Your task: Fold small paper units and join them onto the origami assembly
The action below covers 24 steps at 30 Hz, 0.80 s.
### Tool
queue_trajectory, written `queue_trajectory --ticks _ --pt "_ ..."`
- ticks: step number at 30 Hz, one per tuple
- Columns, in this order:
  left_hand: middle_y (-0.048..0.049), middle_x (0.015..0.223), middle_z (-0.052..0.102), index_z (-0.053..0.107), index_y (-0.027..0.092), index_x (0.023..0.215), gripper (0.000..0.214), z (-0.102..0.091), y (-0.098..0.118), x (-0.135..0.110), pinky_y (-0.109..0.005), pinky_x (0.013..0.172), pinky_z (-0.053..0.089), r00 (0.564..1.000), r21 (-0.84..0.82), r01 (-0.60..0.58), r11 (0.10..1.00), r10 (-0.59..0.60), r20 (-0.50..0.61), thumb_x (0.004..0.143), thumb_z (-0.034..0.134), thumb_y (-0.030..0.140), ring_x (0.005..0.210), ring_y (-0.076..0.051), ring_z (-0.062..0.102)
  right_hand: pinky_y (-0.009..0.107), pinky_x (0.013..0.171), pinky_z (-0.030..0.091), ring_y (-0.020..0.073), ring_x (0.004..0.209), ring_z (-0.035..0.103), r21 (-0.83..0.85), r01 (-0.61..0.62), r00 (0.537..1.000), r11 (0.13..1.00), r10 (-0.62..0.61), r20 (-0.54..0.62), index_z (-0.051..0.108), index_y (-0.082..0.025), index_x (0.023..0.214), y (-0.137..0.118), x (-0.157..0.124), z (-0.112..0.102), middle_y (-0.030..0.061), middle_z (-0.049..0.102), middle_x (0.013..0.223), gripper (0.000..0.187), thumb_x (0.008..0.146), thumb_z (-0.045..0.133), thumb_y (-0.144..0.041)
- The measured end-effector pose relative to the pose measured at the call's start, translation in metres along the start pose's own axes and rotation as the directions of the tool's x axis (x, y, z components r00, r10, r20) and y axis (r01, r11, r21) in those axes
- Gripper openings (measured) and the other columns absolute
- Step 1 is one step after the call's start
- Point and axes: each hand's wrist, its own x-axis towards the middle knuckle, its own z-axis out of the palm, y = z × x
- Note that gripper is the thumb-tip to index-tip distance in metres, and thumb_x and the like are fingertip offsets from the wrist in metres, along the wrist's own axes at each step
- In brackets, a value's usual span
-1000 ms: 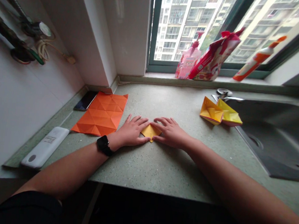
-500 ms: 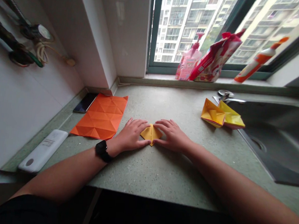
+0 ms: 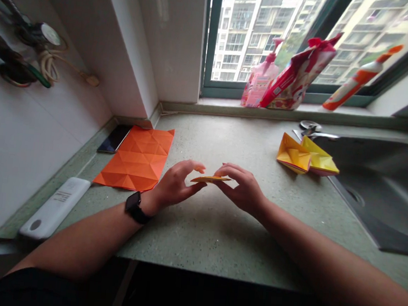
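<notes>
Fingers of the left hand point(image 3: 176, 185) and right hand point(image 3: 241, 189) grip a flattened yellow origami piece point(image 3: 210, 179) between them, held above the speckled green countertop point(image 3: 218, 240), a creased orange paper sheet point(image 3: 135, 159) left, folded yellow models point(image 3: 307, 156) right.

The small folded paper point(image 3: 211, 179) is showing bright yellow with a thin orange edge, while the orange sheet point(image 3: 134, 159) is showing a pattern of creased triangles. The folded pieces point(image 3: 293, 155) are showing yellow and orange. The soap bottle point(image 3: 259, 87) is showing pink, the bag point(image 3: 298, 73) red and white, the watch point(image 3: 134, 207) black, and the counter point(image 3: 218, 240) grey-green speckles.
</notes>
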Motion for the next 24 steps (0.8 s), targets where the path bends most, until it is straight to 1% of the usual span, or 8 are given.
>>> queue_trajectory --ticks 2,3,6,10,14,17,21,24 --pt "-0.0062 0.107 0.079 0.069 0.023 0.114 0.016 -0.0031 0.0043 0.0016 -0.041 0.098 0.060 0.999 0.024 -0.049 0.998 0.049 0.019 0.108 0.066 0.037 0.101 -0.021 0.075 0.042 0.096 0.059 0.0195 0.089 0.074 -0.017 0.058 0.998 0.998 -0.058 -0.025 0.068 -0.027 0.096 -0.0021 0.0003 0.0006 0.0019 0.078 0.095 0.007 0.102 0.066 -0.025" --pt "-0.0050 0.103 0.079 0.070 0.023 0.109 0.012 -0.0045 0.0058 0.0020 -0.042 0.101 0.060 0.997 0.048 -0.072 0.996 0.071 0.031 0.109 0.064 0.034 0.099 -0.020 0.075 0.043 0.098 0.058 0.0200 0.091 0.074 -0.036 0.085 0.996 0.996 -0.086 -0.031 0.068 -0.028 0.097 -0.0027 0.0002 0.0008 0.0021 0.078 0.096 0.006 0.101 0.065 -0.024" --pt "-0.0024 0.100 0.080 0.072 0.025 0.105 0.010 -0.0079 0.0076 0.0025 -0.046 0.111 0.055 0.990 0.141 -0.140 0.980 0.137 0.032 0.108 0.063 0.028 0.095 -0.019 0.074 0.047 0.105 0.055 0.0217 0.095 0.074 -0.120 0.138 0.990 0.983 -0.140 -0.010 0.069 -0.028 0.101 -0.0033 -0.0003 0.0003 0.0025 0.079 0.098 0.007 0.098 0.065 -0.023" --pt "-0.0009 0.096 0.080 0.073 0.025 0.103 0.011 -0.0081 0.0054 0.0016 -0.046 0.113 0.054 0.979 0.207 -0.203 0.957 0.201 0.033 0.108 0.063 0.028 0.091 -0.018 0.073 0.049 0.111 0.050 0.0220 0.097 0.074 -0.216 0.163 0.987 0.963 -0.155 0.049 0.072 -0.030 0.103 -0.0029 -0.0002 -0.0035 0.0011 0.080 0.098 0.011 0.100 0.063 -0.027" --pt "-0.0014 0.093 0.079 0.074 0.024 0.101 0.015 -0.0051 0.0011 -0.0001 -0.046 0.113 0.054 0.980 0.222 -0.198 0.955 0.191 0.055 0.109 0.061 0.027 0.088 -0.017 0.073 0.048 0.111 0.049 0.0207 0.092 0.074 -0.271 0.162 0.987 0.949 -0.153 0.054 0.076 -0.031 0.097 -0.0029 -0.0001 -0.0067 -0.0009 0.080 0.091 0.015 0.103 0.062 -0.030" --pt "-0.0021 0.093 0.080 0.075 0.024 0.103 0.016 -0.0041 -0.0008 -0.0003 -0.046 0.111 0.055 0.984 0.232 -0.178 0.956 0.168 0.065 0.110 0.060 0.028 0.088 -0.018 0.074 0.048 0.110 0.050 0.0206 0.091 0.074 -0.276 0.159 0.987 0.948 -0.154 0.039 0.077 -0.032 0.094 -0.0031 0.0002 -0.0070 -0.0011 0.080 0.089 0.017 0.104 0.062 -0.032" --pt "-0.0036 0.101 0.083 0.076 0.024 0.110 0.019 -0.0054 -0.0004 0.0007 -0.046 0.111 0.055 0.987 0.220 -0.157 0.963 0.147 0.065 0.111 0.063 0.037 0.092 -0.019 0.076 0.048 0.110 0.050 0.0202 0.088 0.075 -0.274 0.155 0.987 0.949 -0.162 -0.006 0.077 -0.031 0.094 -0.0017 0.0009 -0.0073 -0.0012 0.080 0.088 0.015 0.103 0.065 -0.029" --pt "-0.0036 0.104 0.084 0.077 0.025 0.111 0.018 -0.0062 -0.0007 0.0009 -0.045 0.111 0.055 0.990 0.211 -0.140 0.967 0.130 0.060 0.110 0.065 0.039 0.094 -0.019 0.077 0.048 0.111 0.050 0.0204 0.089 0.075 -0.279 0.149 0.988 0.949 -0.154 0.005 0.078 -0.032 0.094 0.0006 0.0011 -0.0076 -0.0016 0.081 0.088 0.013 0.101 0.067 -0.028"
